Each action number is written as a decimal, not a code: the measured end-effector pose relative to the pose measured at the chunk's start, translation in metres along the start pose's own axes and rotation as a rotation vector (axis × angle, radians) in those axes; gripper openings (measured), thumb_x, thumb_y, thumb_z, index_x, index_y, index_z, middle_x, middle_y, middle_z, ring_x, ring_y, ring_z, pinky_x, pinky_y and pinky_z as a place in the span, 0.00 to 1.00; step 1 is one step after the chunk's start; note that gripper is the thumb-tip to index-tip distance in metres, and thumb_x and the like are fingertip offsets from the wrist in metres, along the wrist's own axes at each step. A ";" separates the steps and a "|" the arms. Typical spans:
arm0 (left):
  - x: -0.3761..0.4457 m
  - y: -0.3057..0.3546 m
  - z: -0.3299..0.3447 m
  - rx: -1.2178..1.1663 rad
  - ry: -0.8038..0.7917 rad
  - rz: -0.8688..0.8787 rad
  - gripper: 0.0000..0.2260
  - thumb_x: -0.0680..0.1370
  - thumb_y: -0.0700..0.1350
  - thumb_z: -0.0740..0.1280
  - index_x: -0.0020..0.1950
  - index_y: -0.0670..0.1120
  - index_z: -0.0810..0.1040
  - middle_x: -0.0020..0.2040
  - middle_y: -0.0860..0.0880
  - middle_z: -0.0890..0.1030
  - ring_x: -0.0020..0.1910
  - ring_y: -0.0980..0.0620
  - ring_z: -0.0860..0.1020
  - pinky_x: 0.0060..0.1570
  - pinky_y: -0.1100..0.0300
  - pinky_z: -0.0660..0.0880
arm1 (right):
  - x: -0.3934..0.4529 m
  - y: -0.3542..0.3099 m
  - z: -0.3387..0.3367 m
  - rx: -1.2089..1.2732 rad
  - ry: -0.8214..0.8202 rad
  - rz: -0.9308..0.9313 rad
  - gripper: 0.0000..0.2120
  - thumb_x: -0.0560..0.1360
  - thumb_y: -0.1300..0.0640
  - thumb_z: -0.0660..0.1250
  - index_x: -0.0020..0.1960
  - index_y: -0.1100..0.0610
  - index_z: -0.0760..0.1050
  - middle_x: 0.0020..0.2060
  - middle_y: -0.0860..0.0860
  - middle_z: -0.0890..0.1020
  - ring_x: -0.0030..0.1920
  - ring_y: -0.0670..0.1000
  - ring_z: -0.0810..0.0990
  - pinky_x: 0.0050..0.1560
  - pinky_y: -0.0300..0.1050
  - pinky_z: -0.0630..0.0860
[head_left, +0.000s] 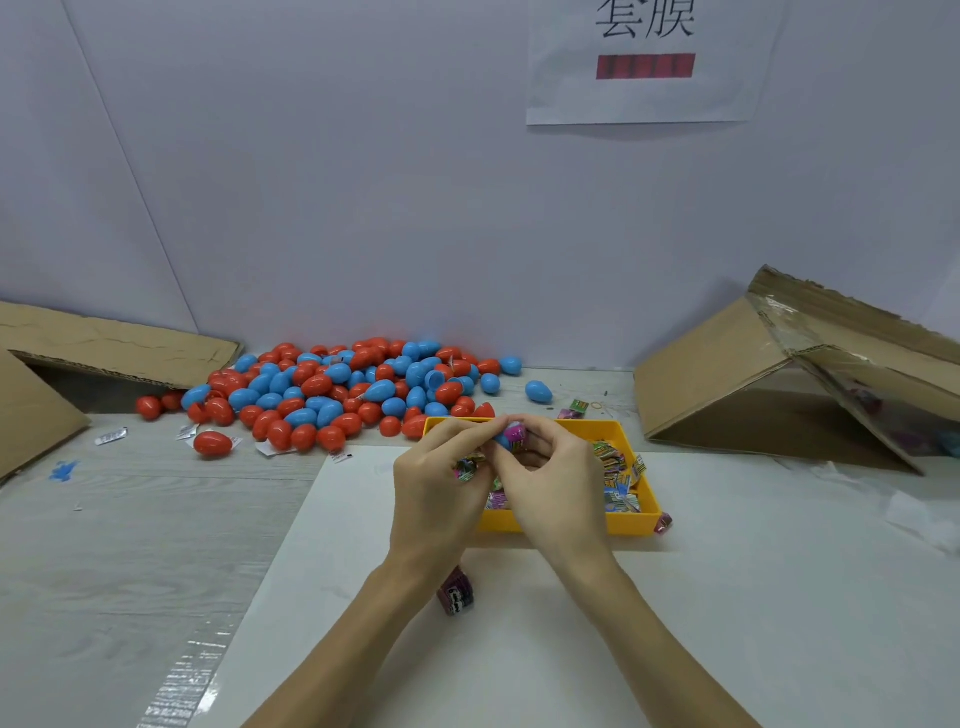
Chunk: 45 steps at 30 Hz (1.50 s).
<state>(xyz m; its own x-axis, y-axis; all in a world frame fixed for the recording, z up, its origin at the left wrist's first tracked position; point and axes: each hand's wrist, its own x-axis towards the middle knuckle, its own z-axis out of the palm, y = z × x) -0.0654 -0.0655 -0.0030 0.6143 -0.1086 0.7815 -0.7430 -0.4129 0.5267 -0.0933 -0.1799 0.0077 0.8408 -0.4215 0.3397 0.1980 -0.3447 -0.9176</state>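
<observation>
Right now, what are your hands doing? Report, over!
Left hand and right hand both pinching a blue egg, pink printed sleeve partly on. Held over the yellow tray. Egg pile behind, not in the way.

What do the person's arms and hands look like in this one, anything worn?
The left forearm and right forearm are bare up to the frame edge, no sleeves in view. The left hand and right hand wear no gloves; no ring, watch or bracelet shows.
</observation>
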 end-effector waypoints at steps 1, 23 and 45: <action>-0.001 0.000 0.001 0.009 0.003 -0.006 0.20 0.69 0.28 0.77 0.59 0.42 0.85 0.53 0.46 0.86 0.52 0.51 0.83 0.58 0.70 0.77 | 0.000 0.000 0.000 -0.005 0.004 0.003 0.15 0.75 0.54 0.77 0.61 0.51 0.82 0.45 0.37 0.82 0.47 0.28 0.79 0.41 0.26 0.76; 0.005 -0.024 -0.011 0.147 -0.176 -0.014 0.08 0.80 0.46 0.70 0.57 0.46 0.83 0.54 0.53 0.78 0.56 0.56 0.74 0.58 0.73 0.67 | 0.126 -0.021 -0.155 1.415 0.278 0.259 0.20 0.85 0.54 0.58 0.75 0.60 0.66 0.66 0.66 0.77 0.63 0.59 0.82 0.53 0.46 0.83; 0.014 -0.110 -0.027 0.423 -0.403 -0.383 0.18 0.87 0.48 0.55 0.76 0.46 0.72 0.75 0.48 0.72 0.74 0.49 0.68 0.75 0.53 0.63 | 0.035 0.047 -0.038 -0.424 -0.086 -0.263 0.07 0.83 0.58 0.64 0.54 0.54 0.82 0.41 0.46 0.84 0.41 0.44 0.82 0.43 0.47 0.82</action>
<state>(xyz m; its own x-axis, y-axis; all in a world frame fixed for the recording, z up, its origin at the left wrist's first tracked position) 0.0175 0.0030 -0.0414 0.9237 -0.1783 0.3391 -0.3377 -0.7968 0.5011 -0.0735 -0.2428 -0.0161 0.8318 -0.2099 0.5139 0.2020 -0.7478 -0.6324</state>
